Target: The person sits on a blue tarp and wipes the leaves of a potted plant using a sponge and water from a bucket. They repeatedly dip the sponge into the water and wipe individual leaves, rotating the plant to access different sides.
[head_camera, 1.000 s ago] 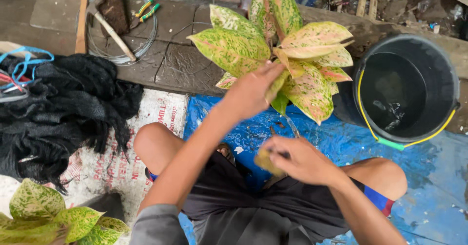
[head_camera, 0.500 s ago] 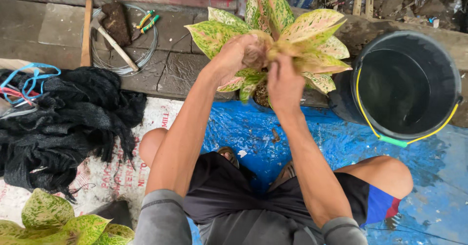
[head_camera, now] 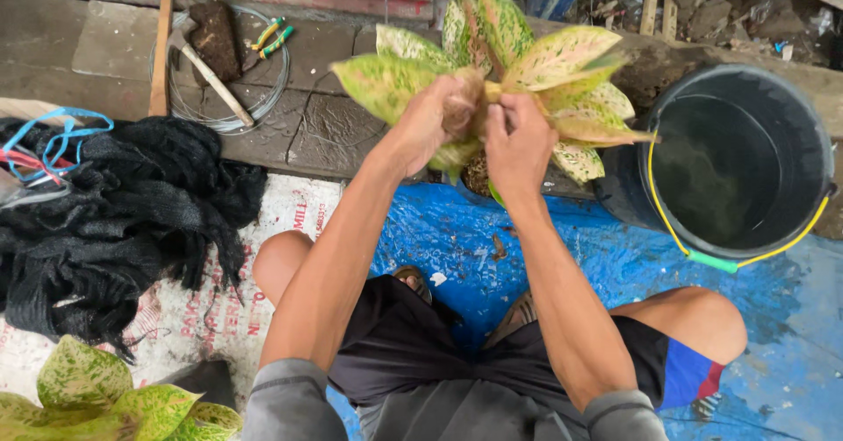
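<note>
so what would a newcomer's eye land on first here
Probably the speckled green and pink plant at top centre, gripped at its base by the left hand and right hand. Next, the black bucket with a yellow handle at right, on the blue tarp. At left lies a heap of black netting.

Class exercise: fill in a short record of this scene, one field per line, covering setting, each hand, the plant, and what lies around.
Setting: person seated on a blue tarp, seen from above
Left hand: grips the plant at its base
Right hand: also on the plant's base, close beside the left
Plant: speckled green, yellow and pink leaves, held up off the ground, roots bare
Right side: black bucket with yellow handle
Left side: black netting; hammer inside a wire coil
Bottom left: second speckled plant
</note>
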{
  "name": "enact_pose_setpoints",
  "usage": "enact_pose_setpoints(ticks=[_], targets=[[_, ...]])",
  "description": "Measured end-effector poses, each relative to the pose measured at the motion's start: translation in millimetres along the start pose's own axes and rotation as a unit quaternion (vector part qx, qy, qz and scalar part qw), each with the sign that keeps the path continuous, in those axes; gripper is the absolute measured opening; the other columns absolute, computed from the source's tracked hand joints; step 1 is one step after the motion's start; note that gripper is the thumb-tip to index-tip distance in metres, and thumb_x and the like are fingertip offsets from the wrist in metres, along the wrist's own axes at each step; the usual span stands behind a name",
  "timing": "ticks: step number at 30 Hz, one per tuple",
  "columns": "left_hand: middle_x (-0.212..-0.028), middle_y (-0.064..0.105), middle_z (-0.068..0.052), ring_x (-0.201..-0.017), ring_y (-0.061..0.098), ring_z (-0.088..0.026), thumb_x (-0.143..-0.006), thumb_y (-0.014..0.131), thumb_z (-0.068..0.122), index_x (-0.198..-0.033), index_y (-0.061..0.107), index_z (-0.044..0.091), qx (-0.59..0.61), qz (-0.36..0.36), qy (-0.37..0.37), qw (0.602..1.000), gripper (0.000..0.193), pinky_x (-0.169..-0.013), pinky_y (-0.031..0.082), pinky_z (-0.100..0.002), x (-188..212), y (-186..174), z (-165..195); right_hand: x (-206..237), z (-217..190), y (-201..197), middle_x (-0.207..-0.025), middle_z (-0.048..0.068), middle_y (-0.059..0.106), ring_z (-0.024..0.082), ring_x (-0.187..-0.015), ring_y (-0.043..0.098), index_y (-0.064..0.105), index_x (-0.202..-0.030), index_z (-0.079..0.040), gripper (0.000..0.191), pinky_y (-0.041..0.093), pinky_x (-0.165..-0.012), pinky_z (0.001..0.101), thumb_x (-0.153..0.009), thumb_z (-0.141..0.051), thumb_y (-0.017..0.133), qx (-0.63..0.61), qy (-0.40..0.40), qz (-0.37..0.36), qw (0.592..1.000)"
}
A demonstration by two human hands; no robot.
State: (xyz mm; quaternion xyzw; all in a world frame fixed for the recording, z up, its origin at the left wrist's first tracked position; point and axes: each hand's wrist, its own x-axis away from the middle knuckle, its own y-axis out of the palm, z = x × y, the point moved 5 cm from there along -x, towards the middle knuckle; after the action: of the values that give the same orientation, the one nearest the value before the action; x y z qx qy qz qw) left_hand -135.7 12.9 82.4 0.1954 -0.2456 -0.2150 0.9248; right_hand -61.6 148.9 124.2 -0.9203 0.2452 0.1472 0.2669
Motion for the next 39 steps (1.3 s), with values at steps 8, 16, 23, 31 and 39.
enact_pose_setpoints(ticks=[8,16,23,31,39], targets=[[-0.097,0.064,-0.004,-0.086,0.062,-0.015,-0.103,0.049,0.039,-0.132,0.054,-0.004,-0.073,-0.083,0.087,0.99,0.052,-0.077,0.054,-0.03,21.5,33.4,4.4,-0.5,-22.8,-6.2,-0.088,0.01,0.075,0.014,-0.076,0.074,0.069,-0.108,0.003,0.014,0.06,-0.067,0.028,-0.098,-0.005,0.064,-0.086,0.11,-0.085,0.987],[-0.153,0.048,-0.014,-0.138,0.048,-0.017,-0.109,0.045,0.064,-0.161,0.021,-0.012,-0.215,0.082,0.205,0.951,0.095,-0.115,0.038,-0.031,62.9,54.4,26.6,-7.0,-56.0,-19.0,-0.095,0.008,0.076,0.011,-0.08,0.073,0.07,-0.115,0.006,0.018,0.064,-0.071,0.0264,-0.101,-0.001,0.059,-0.235,0.137,-0.136,0.953],[-0.144,0.059,-0.02,-0.121,0.056,-0.023,-0.101,0.038,0.065,-0.16,0.037,-0.005,-0.09,0.054,0.226,0.969,0.091,-0.099,0.046,-0.033,94.4,60.5,27.2,-15.8,-75.2,-27.9,-0.098,0.009,0.076,0.012,-0.082,0.074,0.07,-0.114,0.008,0.018,0.066,-0.072,0.0282,-0.099,-0.001,0.063,-0.262,0.119,-0.167,0.943],[-0.138,0.059,-0.023,-0.122,0.066,-0.031,-0.08,0.061,0.005,-0.162,0.012,-0.003,-0.276,-0.024,0.323,0.905,0.097,-0.1,0.054,-0.035,100.4,60.5,37.9,-33.8,-91.0,-40.7,-0.095,0.009,0.076,0.009,-0.079,0.073,0.071,-0.112,0.008,0.019,0.065,-0.069,0.0267,-0.098,-0.003,0.066,-0.191,0.088,-0.187,0.96],[-0.088,0.072,-0.028,-0.077,0.074,-0.038,-0.093,0.055,-0.002,-0.164,0.019,0.005,-0.417,0.178,0.268,0.85,0.08,-0.073,0.058,-0.043,84.0,65.5,31.2,-41.5,-130.4,-52.2,-0.091,0.008,0.076,0.008,-0.078,0.072,0.073,-0.108,0.006,0.014,0.064,-0.069,0.0247,-0.099,-0.003,0.066,-0.104,-0.01,-0.158,0.982]])
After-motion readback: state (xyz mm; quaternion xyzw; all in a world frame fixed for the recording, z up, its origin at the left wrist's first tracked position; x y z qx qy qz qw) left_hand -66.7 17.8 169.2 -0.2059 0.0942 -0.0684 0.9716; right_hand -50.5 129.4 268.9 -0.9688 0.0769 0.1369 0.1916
